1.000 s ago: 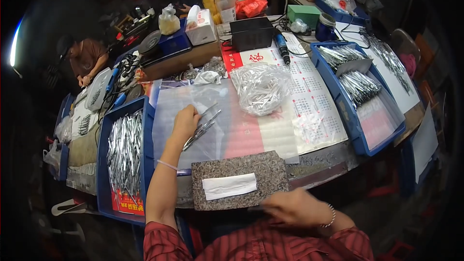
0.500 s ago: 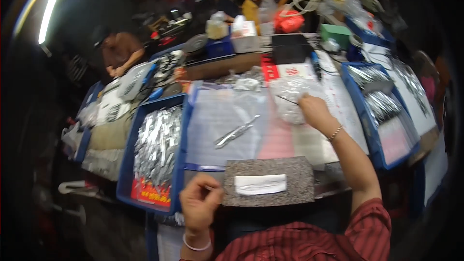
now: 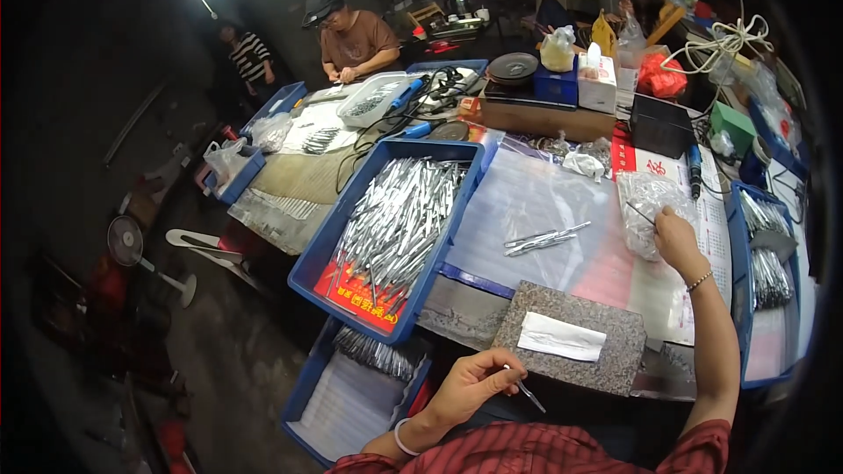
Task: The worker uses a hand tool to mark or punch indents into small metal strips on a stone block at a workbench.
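My left hand [image 3: 476,386] is just in front of a speckled stone slab [image 3: 623,325], thumb and fingers pinched on a thin silver metal rod [image 3: 530,397] that points down. A folded white paper strip [image 3: 562,336] lies on the slab. Farther right, my right hand [image 3: 678,241] is closed on a thin dark stick [image 3: 639,212], held over a crumpled clear plastic bag [image 3: 641,241]. Between the hands, several silver metal rods [image 3: 546,240] lie together on a clear plastic sheet [image 3: 527,189]. A blue tray [image 3: 313,250] left of the sheet holds a heap of similar rods [image 3: 404,219].
A second blue tray [image 3: 303,412] stands lower, below the table's left front. Another blue tray [image 3: 745,316] with bundled rods is at the right. Behind the sheet are a black box [image 3: 660,125] and a blue pen-shaped tool [image 3: 695,167]. A person [image 3: 356,39] works at the far left.
The view has swung left, showing more floor and the far worker. A metal rod now shows clearly in my left hand, which was blurred before. My right hand stays at the bag with the stick.
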`<state>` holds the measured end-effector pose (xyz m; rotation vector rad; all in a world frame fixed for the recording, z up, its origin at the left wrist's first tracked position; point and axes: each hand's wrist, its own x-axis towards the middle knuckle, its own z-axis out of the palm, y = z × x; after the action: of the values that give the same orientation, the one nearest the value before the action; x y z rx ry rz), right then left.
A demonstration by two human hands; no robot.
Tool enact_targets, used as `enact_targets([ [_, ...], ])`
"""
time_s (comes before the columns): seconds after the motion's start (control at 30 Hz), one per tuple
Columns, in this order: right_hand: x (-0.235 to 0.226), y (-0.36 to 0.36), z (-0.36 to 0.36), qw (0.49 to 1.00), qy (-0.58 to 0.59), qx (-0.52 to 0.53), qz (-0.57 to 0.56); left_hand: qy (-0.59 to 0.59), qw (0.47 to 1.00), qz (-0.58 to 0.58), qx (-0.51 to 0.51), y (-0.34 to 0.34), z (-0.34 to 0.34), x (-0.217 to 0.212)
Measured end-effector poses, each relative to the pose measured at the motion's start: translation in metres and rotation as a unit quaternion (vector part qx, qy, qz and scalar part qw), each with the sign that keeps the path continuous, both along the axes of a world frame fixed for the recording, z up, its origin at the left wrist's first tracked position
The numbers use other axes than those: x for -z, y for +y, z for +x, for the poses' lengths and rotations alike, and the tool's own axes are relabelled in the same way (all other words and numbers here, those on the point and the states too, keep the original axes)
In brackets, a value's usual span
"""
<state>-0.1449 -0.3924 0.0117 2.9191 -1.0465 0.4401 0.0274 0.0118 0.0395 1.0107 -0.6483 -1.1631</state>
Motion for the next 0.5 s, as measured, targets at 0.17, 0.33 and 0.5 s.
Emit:
enact_targets([
  [0.17, -0.005, 0.0, -0.016, 1.0, -0.014, -0.02, -0.02, -0.004, 1.0, 0.005, 0.009, -0.006, -0.006, -0.003],
  [0.33, -0.054, 0.043, -0.021, 0.998, -0.062, 0.026, -0.016, -0.058, 0.997, 0.023, -0.039, -0.007, -0.008, -0.009],
  [0.5, -0.087, 0.142, -0.035, 0.915, -0.261, -0.071, 0.299, -0.171, 0.984, 0.036, -0.034, -0.028, -0.017, -0.01],
])
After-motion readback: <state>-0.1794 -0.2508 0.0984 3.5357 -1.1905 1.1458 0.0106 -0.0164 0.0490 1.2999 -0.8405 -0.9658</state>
